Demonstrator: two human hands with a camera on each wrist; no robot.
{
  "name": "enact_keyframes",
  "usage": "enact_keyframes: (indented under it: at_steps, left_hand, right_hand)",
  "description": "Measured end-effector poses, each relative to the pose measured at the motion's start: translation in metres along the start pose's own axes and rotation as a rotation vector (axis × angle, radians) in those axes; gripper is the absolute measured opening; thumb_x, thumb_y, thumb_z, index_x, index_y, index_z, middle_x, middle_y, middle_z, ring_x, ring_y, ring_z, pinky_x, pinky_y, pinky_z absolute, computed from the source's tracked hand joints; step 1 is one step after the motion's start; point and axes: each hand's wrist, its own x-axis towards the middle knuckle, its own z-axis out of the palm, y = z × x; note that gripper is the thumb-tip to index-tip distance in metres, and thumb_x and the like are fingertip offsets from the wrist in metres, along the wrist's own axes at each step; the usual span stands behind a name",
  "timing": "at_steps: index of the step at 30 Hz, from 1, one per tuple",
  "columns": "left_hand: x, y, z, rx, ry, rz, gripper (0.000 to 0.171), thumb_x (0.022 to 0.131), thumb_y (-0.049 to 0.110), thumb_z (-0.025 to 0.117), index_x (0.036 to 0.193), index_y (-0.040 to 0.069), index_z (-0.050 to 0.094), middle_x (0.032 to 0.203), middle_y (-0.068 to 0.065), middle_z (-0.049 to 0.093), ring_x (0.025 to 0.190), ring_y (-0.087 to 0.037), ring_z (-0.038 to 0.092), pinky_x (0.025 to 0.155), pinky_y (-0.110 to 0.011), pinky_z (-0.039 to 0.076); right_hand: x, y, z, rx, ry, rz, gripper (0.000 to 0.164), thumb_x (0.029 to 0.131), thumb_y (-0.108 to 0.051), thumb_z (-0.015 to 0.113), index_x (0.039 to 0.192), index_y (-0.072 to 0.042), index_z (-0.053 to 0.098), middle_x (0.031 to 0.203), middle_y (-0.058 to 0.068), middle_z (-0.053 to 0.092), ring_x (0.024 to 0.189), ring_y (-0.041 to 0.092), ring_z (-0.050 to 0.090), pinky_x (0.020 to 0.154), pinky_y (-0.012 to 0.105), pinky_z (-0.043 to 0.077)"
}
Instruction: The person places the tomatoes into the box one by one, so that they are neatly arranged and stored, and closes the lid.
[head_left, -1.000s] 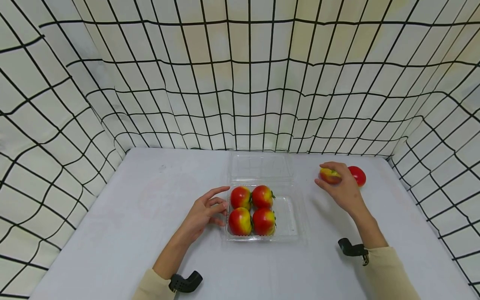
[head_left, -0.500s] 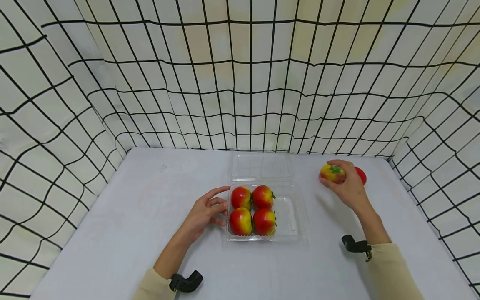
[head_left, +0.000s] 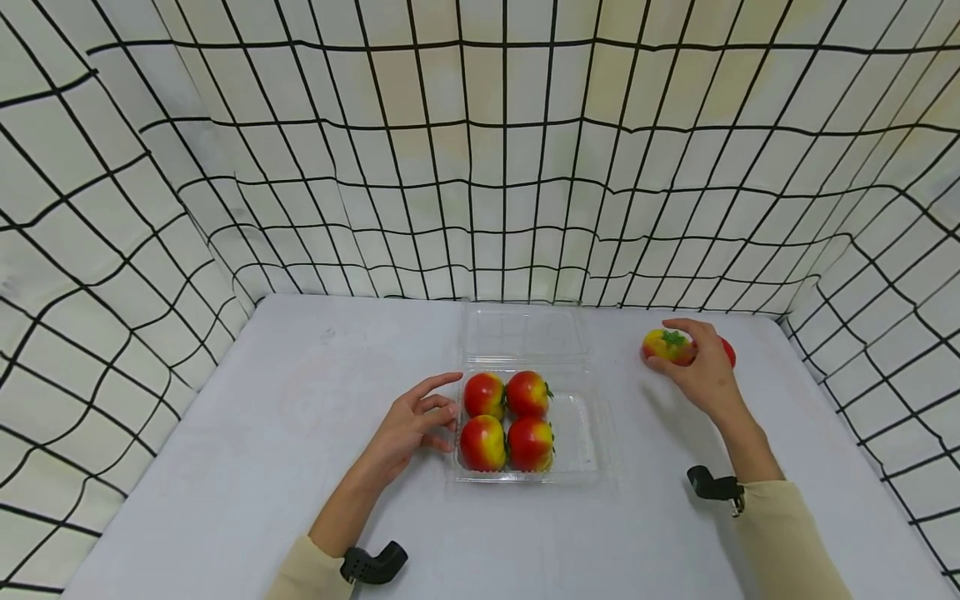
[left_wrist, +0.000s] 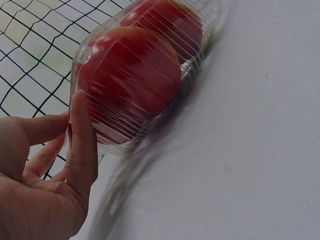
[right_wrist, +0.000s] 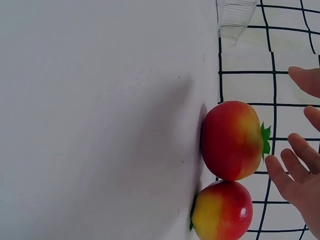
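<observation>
My left hand [head_left: 412,421] rests its fingertips against the left wall of a clear plastic clamshell box [head_left: 573,433]; the left wrist view shows these fingers [left_wrist: 82,150] at the box's end. Several red-and-yellow tomatoes [head_left: 482,443] sit in the box's left part. At the back right, my right hand [head_left: 705,367] hovers with spread fingers over a loose tomato [head_left: 662,346], its green leaves facing up. In the right wrist view the fingers [right_wrist: 280,177] stand apart from that tomato [right_wrist: 230,142]. A second loose tomato [right_wrist: 222,212] lies beside it, partly hidden by my hand in the head view.
The box's transparent lid [head_left: 525,333] lies folded back behind it. A white cloth [head_left: 300,400] covers the table. Black wire grid [head_left: 495,167] with white sheeting behind it rises along the back and both sides. Black camera mounts [head_left: 373,564] sit on both wrists.
My right hand has shifted a little to the right and back, uncovering more of the nearer loose tomato, whose green leaves now show. The left hand and box have stayed put.
</observation>
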Motion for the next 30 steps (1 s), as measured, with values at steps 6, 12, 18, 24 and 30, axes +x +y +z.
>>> enact_keyframes:
  at_steps: [6,12,18,24,30]
  left_hand:
    - [0.000,0.000,0.000,0.003,-0.004,0.004,0.056,0.101,0.019,0.068,0.154,0.018,0.049,0.100,-0.001,0.067,0.082,-0.015,0.065,0.070,-0.029,0.065]
    - [0.000,0.002,0.000,0.003,0.000,0.006,0.055,0.102,0.018,0.067,0.154,0.018,0.049,0.099,-0.001,0.067,0.081,-0.014,0.065,0.070,-0.028,0.065]
    - [0.000,0.001,0.001,-0.003,-0.003,0.000,0.055,0.102,0.017,0.067,0.154,0.018,0.049,0.100,-0.002,0.067,0.081,-0.014,0.065,0.070,-0.028,0.065]
    - [0.000,0.001,0.001,-0.006,0.000,-0.003,0.055,0.102,0.018,0.068,0.154,0.019,0.049,0.099,0.000,0.067,0.081,-0.014,0.065,0.070,-0.028,0.065]
    - [0.000,0.001,0.000,-0.007,0.002,-0.004,0.056,0.102,0.019,0.068,0.154,0.019,0.049,0.100,-0.001,0.067,0.082,-0.014,0.065,0.069,-0.028,0.065]
  right_hand:
    - [0.002,0.005,0.001,-0.022,-0.013,0.007,0.064,0.091,-0.011,0.079,0.148,-0.005,0.050,0.158,0.029,0.037,0.139,0.051,0.040,0.114,0.069,0.042]
    - [0.007,0.010,0.003,-0.069,-0.030,-0.006,0.070,0.091,-0.012,0.080,0.152,-0.002,0.046,0.159,0.031,0.037,0.144,0.052,0.035,0.115,0.071,0.040]
    - [0.008,0.016,0.003,-0.109,-0.080,0.014,0.077,0.093,-0.016,0.078,0.157,0.000,0.039,0.158,0.033,0.039,0.143,0.053,0.036,0.115,0.071,0.039]
    - [0.007,0.022,0.005,-0.150,-0.108,0.016,0.074,0.093,-0.016,0.077,0.155,0.003,0.040,0.155,0.035,0.038,0.140,0.054,0.036,0.116,0.073,0.038]
    - [0.007,0.023,0.006,-0.154,-0.151,0.039,0.067,0.095,-0.017,0.075,0.153,0.000,0.045,0.152,0.034,0.037,0.139,0.053,0.037,0.117,0.072,0.037]
